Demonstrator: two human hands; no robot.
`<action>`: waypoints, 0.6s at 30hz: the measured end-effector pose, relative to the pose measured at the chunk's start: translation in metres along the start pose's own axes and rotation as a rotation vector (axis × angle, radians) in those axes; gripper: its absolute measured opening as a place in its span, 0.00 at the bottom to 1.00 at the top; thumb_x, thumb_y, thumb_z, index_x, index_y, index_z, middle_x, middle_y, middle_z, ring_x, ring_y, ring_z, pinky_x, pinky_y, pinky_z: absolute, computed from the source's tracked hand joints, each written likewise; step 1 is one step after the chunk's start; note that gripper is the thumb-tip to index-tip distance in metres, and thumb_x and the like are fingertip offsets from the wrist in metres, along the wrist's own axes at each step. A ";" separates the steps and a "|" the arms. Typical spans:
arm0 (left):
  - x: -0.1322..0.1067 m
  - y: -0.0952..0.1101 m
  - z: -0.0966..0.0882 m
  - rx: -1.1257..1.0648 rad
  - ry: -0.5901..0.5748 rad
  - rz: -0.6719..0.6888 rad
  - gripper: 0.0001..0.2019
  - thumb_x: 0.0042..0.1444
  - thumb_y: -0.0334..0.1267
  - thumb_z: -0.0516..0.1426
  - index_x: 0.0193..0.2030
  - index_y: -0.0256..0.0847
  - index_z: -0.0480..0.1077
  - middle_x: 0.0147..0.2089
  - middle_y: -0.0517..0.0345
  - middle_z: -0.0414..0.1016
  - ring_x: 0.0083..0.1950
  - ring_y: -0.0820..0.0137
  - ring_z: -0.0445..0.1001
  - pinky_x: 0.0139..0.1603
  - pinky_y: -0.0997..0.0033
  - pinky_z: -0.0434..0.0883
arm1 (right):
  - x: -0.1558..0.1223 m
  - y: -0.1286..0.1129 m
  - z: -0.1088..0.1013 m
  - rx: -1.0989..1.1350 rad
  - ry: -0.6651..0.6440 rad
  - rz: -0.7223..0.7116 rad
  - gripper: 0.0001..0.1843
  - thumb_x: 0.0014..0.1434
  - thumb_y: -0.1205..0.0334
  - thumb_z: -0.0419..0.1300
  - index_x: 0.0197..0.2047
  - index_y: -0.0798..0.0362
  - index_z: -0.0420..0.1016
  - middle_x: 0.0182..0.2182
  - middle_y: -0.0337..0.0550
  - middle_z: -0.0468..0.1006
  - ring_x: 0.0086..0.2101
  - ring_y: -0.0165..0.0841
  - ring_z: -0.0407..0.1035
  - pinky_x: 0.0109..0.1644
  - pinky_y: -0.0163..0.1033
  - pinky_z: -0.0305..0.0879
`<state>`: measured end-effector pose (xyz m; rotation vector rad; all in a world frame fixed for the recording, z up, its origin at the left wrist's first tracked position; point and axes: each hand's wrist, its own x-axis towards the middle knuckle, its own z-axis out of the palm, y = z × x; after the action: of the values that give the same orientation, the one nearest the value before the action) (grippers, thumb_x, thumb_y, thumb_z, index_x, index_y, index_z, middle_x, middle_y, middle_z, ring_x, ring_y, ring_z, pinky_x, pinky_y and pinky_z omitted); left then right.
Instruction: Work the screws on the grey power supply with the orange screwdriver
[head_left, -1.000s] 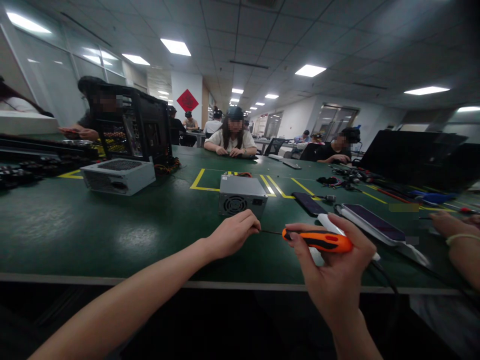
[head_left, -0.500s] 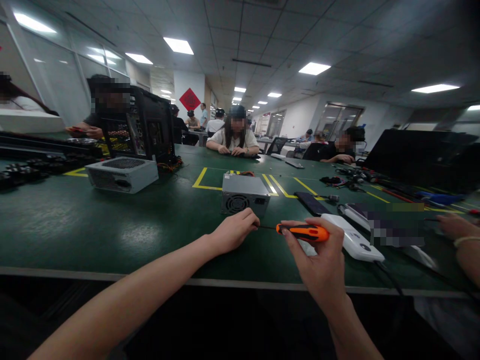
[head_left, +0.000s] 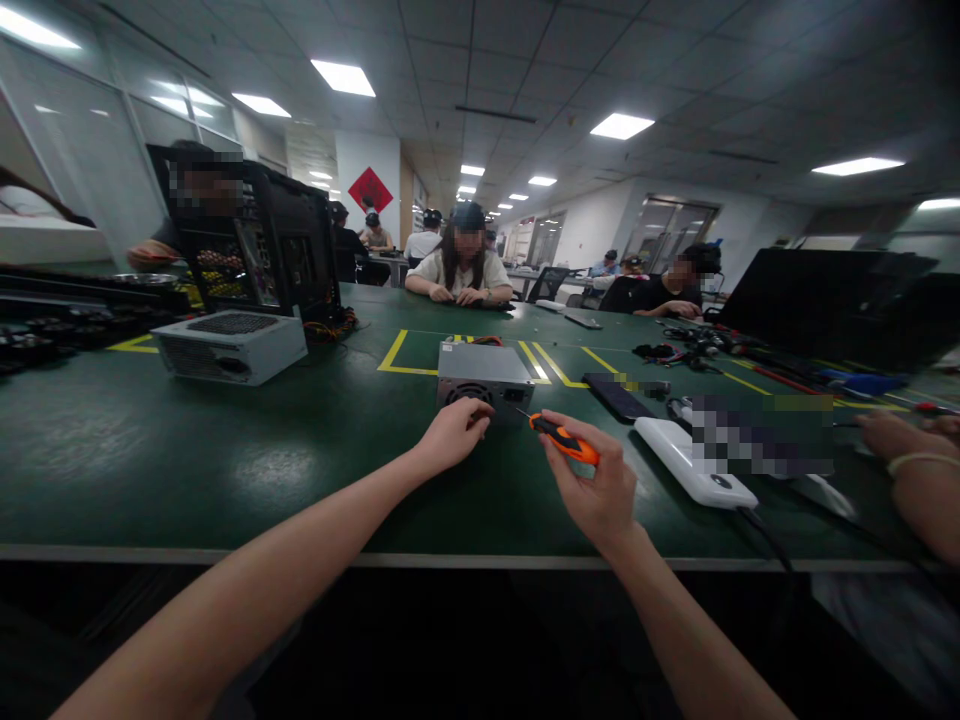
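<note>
A grey power supply unit (head_left: 484,372) stands on the green table (head_left: 225,450), its fan grille facing me. My left hand (head_left: 452,434) reaches to its front face with the fingers curled against the grille. My right hand (head_left: 592,485) is closed round an orange-handled screwdriver (head_left: 564,438), whose thin shaft points up and left toward the unit's front. The tip sits just short of the case, to the right of my left hand.
A second power supply (head_left: 231,346) and an open computer case (head_left: 255,245) stand at the left. A white device (head_left: 694,462), a dark phone (head_left: 616,396) and cables lie to the right. Another person's hand (head_left: 892,440) rests at the far right. Several people sit across the table.
Both my hands have moved forward from mid-table to the power supply. The left hand let go of the screwdriver shaft and now touches the unit's front; the screwdriver tilted toward it.
</note>
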<state>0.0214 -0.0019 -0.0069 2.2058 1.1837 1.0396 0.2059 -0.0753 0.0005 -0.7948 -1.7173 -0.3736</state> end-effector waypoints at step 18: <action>0.016 0.015 0.000 -0.634 -0.154 -0.324 0.17 0.56 0.29 0.47 0.53 0.34 0.62 0.50 0.48 0.69 0.31 0.80 0.70 0.29 0.80 0.64 | -0.003 0.018 0.012 0.034 -0.279 -0.088 0.15 0.53 0.70 0.54 0.43 0.44 0.65 0.49 0.41 0.71 0.48 0.32 0.67 0.48 0.45 0.68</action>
<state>0.0343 0.0033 0.0096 1.5159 0.9328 0.9253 0.2099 -0.0562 -0.0086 -0.7755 -2.0184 -0.3024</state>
